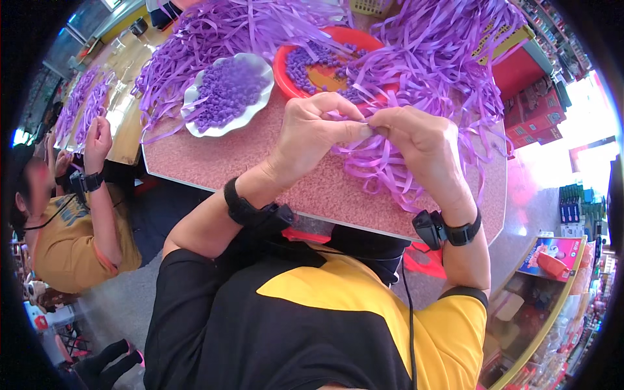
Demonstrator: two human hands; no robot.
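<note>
Left hand (pixel 313 125) and right hand (pixel 419 133) pinch what seems purple ribbon (pixel 370 125) between their fingertips.

- A shop is shown, it seems, with handwork being done inside it.
- Shelves (pixel 552 32) are packed with lots of small, bright things at the upper right.
- A glass case (pixel 517 325) with a yellow edge is seen at the lower right, and things are kept in it.
- Red boxes (pixel 533 110) are piled up at the right, and green boxes (pixel 571 203) are stacked lower down.
- Bright daylight is let in at the right edge.
- A pink table (pixel 195 162) in the middle is heaped with purple ribbons (pixel 448 52) and purple beads (pixel 231 91), as in a little workshop.
- More ribbons are laid on a wooden table (pixel 123 136) at the upper left.
</note>
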